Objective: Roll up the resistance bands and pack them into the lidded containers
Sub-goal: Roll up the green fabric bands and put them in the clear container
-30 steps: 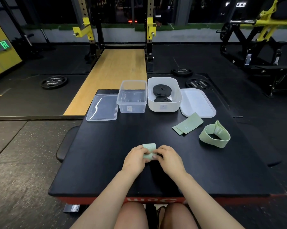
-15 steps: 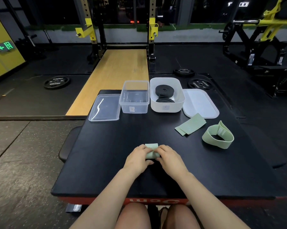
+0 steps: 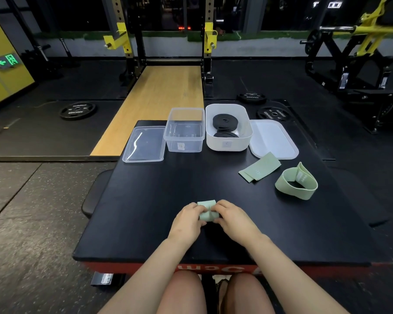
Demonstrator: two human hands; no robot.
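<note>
From the head view, the left hand point(image 3: 187, 219) and right hand point(image 3: 232, 219) met at the near middle of the black table point(image 3: 145, 211), both gripping a small green roll point(image 3: 208, 211) between them. The fingers of each hand were curled in over the roll's ends, thumbs tucked underneath, so only the roll's middle and a flap at its top showed. The roll sat on or just above the table; which one could not be told. At the far edge stood a clear box point(image 3: 184, 133), open, with its clear lid point(image 3: 144, 143) lying flat just to its left. Touching or nearly touching the clear box on its right was a white box point(image 3: 228, 141), also open, with two coiled black bands point(image 3: 225, 121) inside, one behind the other. The white lid point(image 3: 273, 139) lay just to the right of the white box. Near that lid's front edge lay a flat green band point(image 3: 260, 169), folded, with one corner overlapping or touching the lid. Just to the right of it stood a green loop point(image 3: 296, 181), on edge and open, with one end pinched upward. Both forearms reached in from the bottom over bare knees.
</note>
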